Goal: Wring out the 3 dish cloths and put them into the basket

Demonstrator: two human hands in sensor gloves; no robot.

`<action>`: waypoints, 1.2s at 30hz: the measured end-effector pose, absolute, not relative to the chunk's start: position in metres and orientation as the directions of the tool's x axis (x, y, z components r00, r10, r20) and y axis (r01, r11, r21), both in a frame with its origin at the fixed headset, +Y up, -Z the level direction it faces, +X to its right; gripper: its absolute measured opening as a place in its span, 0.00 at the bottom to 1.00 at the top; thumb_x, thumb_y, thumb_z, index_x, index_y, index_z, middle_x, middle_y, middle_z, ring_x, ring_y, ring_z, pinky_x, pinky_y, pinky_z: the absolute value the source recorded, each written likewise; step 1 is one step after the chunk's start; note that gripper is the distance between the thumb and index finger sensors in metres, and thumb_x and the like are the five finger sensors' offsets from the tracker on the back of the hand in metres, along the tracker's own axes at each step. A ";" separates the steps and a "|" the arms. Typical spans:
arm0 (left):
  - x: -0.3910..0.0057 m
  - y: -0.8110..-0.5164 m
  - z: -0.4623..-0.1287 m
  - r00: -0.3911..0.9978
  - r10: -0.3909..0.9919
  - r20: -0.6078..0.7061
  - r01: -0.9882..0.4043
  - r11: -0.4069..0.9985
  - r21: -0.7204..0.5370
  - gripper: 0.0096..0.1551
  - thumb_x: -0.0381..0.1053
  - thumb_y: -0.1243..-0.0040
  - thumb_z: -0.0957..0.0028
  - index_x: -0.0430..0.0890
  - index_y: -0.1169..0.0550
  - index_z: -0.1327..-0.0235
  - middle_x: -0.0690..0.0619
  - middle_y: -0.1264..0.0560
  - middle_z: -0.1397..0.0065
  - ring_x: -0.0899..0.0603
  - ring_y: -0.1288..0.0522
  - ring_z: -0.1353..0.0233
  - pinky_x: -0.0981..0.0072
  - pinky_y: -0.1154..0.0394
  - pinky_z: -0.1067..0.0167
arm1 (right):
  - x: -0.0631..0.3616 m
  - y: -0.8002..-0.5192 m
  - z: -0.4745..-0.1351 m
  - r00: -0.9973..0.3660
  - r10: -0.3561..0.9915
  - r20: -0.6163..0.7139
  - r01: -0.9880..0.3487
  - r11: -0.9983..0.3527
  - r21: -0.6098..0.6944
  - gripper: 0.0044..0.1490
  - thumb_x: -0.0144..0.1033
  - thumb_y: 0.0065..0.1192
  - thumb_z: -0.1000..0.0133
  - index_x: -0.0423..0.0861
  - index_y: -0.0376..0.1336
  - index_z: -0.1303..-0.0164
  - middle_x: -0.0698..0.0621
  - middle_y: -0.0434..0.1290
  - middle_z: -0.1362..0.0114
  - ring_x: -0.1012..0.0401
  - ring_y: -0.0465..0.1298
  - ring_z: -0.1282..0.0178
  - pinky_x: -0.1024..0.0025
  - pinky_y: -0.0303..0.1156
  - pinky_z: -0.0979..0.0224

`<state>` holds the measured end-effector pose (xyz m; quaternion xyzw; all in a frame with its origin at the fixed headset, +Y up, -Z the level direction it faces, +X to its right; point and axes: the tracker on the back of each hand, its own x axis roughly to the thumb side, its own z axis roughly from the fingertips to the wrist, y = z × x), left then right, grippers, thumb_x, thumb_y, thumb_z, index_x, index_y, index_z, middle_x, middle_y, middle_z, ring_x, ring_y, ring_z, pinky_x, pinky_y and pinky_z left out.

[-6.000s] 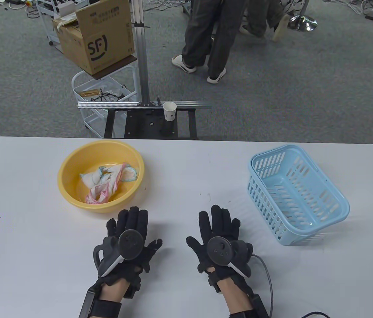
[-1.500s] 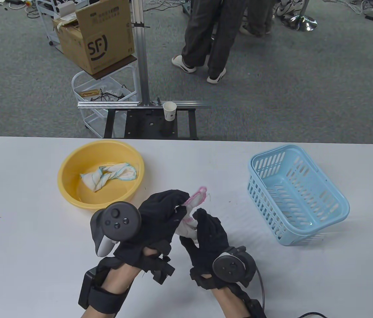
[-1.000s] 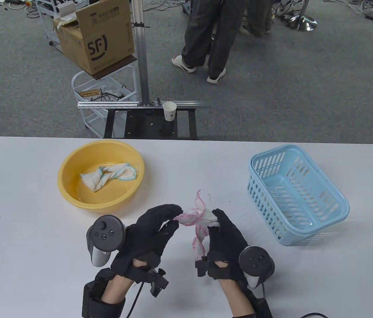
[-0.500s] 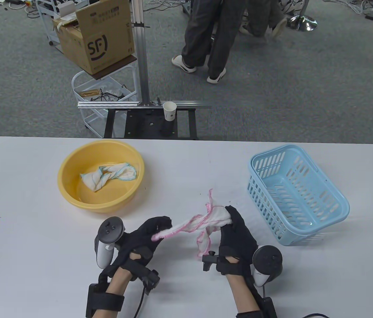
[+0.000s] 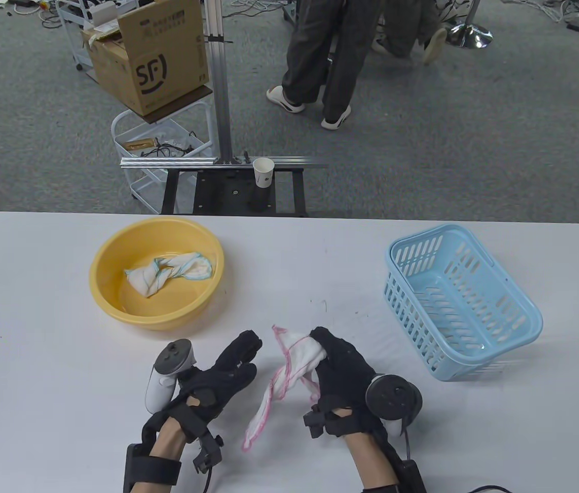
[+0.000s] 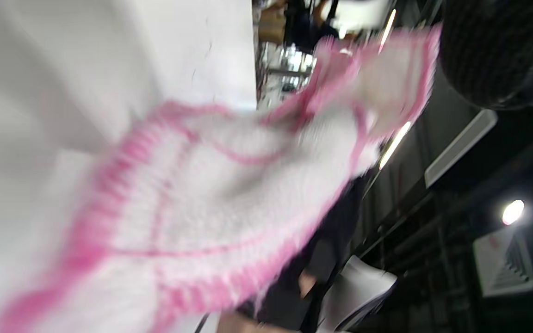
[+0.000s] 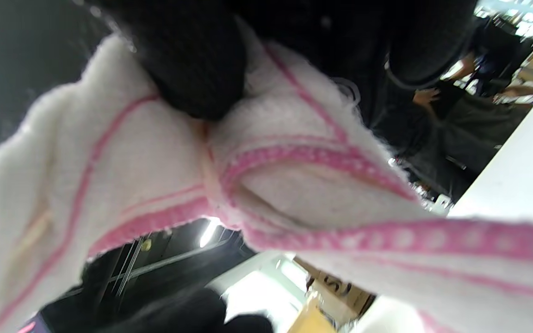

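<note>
Pink-edged dish cloth (image 5: 289,370) hangs from the right hand (image 5: 343,377) low in the centre of the table view, its free end drooping toward the bottom of the frame; the right wrist view shows a gloved thumb and fingers (image 7: 192,69) pinching a bunched fold of it. The left hand (image 5: 217,377), just to the left of the cloth, has its fingers straight and spread and grips nothing; in its blurred wrist view the cloth (image 6: 229,194) fills the frame.

The blue basket (image 5: 520,334) at the right of the frame holds no cloth, so none of the three is delivered. A twisted bundle of white cloth with blue-green edging (image 5: 166,271) lies in the yellow basin (image 5: 109,303) at centre left; whether that bundle is one cloth or two I cannot tell. Whether the pink cloth is wrung enough cannot be judged from these pictures. By my reckoning the task is in its first third: this cloth has yet to reach the basket, and the basin's contents have yet to be lifted, twisted and carried across.
</note>
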<state>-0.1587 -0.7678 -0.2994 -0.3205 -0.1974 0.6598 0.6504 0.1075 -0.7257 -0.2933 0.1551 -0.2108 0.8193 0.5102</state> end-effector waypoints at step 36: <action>-0.149 -0.743 -0.295 0.642 0.764 0.068 -0.650 0.589 -0.480 0.35 0.52 0.28 0.54 0.49 0.25 0.31 0.54 0.18 0.41 0.44 0.16 0.52 0.48 0.23 0.46 | 0.056 -0.720 -0.279 -0.660 0.467 0.588 -0.587 -0.810 -0.016 0.34 0.19 0.57 0.47 0.51 0.64 0.28 0.47 0.58 0.16 0.39 0.56 0.17 0.33 0.56 0.24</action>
